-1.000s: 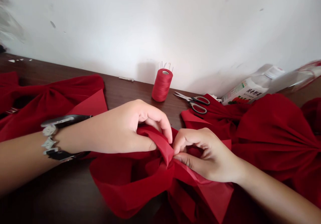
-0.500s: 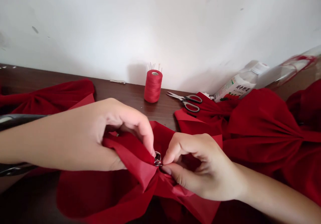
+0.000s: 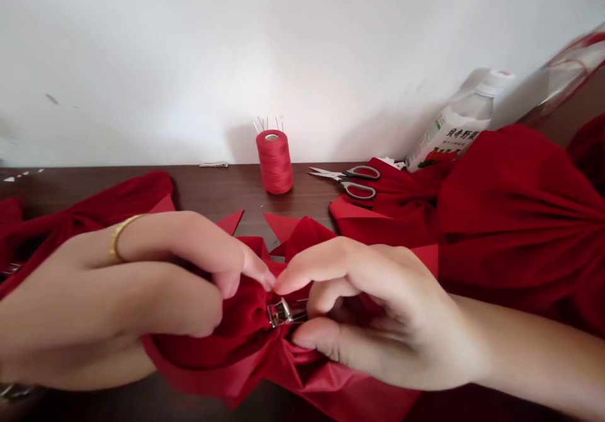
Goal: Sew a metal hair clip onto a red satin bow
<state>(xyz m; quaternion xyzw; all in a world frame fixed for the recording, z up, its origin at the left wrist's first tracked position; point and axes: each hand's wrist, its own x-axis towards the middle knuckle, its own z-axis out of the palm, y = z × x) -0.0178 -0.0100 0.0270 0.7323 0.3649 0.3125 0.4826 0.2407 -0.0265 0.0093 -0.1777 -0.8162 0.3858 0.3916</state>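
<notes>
A gathered red fabric bow [image 3: 255, 359] lies under both hands, its folds pinched together at the middle. A small silver metal clip [image 3: 280, 313] sits on that gathered centre. My right hand [image 3: 387, 315] is closed around the clip's right end, thumb below and fingers above. My left hand [image 3: 155, 283], with a gold ring on one finger, is curled over the bow's left side; a fingertip reaches to the right index finger just above the clip. Part of the clip is hidden by the right fingers.
A red thread spool [image 3: 275, 162] with several needles stuck in its top stands by the wall. Scissors [image 3: 347, 179] and another clip [image 3: 213, 164] lie on the dark table [image 3: 189, 186]. A bottle [image 3: 460, 123] leans at right behind more red fabric [image 3: 515, 208]; another red bow [image 3: 127, 198] is left.
My left hand has turned over and moved down-left, its thumb now on the inner folds. The clip shows more fully, and the right fingers have spread over it. The view has tilted slightly.
</notes>
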